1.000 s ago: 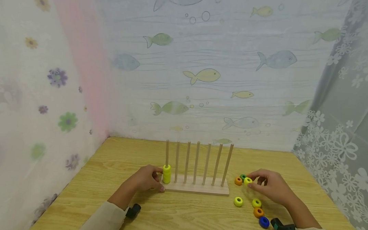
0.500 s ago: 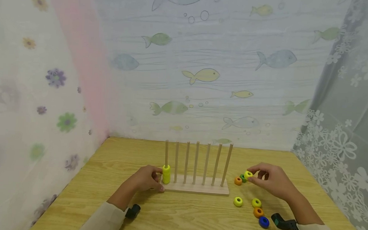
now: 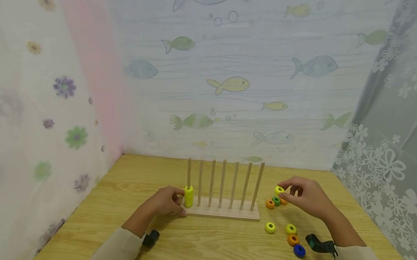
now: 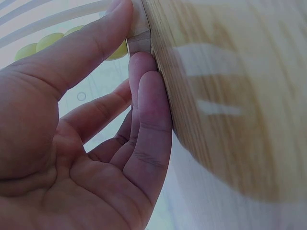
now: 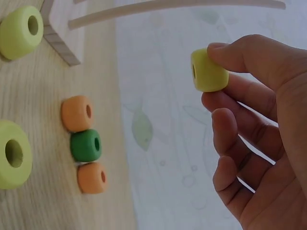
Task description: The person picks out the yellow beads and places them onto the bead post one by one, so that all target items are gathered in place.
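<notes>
A wooden base with seven upright pegs (image 3: 222,213) stands on the table, and yellow beads (image 3: 189,197) are stacked on its leftmost peg. The left hand (image 3: 167,202) holds the left end of the base between thumb and fingers; in the left wrist view the hand (image 4: 96,124) has its fingertips against the end of the wood. To the right of the pegs, the right hand (image 3: 307,196) pinches a yellow bead (image 3: 279,191). In the right wrist view that bead (image 5: 210,71) is between thumb and fingers, lifted off the table.
An orange bead (image 3: 270,204), a green bead (image 3: 276,201) and another orange one lie in a row below the right hand. Nearer are two yellow beads (image 3: 270,227), an orange bead (image 3: 293,239) and a blue bead (image 3: 299,250). A patterned curtain (image 3: 230,107) hangs behind the table.
The right hand has moved up and slightly left with its yellow bead, uncovering the second orange bead in the back row. The left hand has stayed at the base.
</notes>
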The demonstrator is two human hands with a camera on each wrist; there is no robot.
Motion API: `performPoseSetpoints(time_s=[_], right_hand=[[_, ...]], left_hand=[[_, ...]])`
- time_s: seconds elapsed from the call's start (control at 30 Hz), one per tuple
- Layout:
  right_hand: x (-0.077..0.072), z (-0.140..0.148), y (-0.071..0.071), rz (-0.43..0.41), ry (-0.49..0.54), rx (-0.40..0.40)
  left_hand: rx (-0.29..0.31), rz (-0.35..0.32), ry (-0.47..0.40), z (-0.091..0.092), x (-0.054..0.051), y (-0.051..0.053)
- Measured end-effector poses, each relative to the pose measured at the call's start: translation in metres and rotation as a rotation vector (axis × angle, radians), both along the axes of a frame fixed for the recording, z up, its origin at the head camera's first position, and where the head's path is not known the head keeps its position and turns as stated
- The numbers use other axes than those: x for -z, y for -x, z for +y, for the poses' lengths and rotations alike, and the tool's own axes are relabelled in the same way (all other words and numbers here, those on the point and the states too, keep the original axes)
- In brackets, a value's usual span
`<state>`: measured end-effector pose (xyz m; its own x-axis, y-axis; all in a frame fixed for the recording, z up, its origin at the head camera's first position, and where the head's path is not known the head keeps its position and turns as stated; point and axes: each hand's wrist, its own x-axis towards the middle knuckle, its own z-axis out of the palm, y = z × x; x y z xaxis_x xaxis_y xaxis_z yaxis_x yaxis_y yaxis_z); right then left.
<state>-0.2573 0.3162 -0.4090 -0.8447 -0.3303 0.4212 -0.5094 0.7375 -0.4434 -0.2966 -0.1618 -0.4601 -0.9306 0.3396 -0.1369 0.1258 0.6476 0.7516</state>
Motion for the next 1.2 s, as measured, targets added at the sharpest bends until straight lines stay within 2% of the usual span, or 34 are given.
performPoseSetpoints(time_s=[0.2, 0.6, 0.9, 1.2], right_hand=[[-0.008, -0.006, -0.002, 0.036, 0.01, -0.03], [-0.02, -0.017, 0.003, 0.074, 0.001, -0.035], [-0.03, -0.023, 0.005, 0.086, -0.009, -0.076], [-0.04, -0.029, 0.003, 0.102, -0.034, -0.081]], left_hand=[[0.001, 0.001, -0.003, 0.0, 0.001, 0.0], [0.015, 0.008, -0.004, -0.001, 0.002, 0.001], [0.009, 0.005, -0.01, 0.0, 0.0, 0.002], [0.005, 0.011, 0.007, 0.0, 0.002, 0.002]])
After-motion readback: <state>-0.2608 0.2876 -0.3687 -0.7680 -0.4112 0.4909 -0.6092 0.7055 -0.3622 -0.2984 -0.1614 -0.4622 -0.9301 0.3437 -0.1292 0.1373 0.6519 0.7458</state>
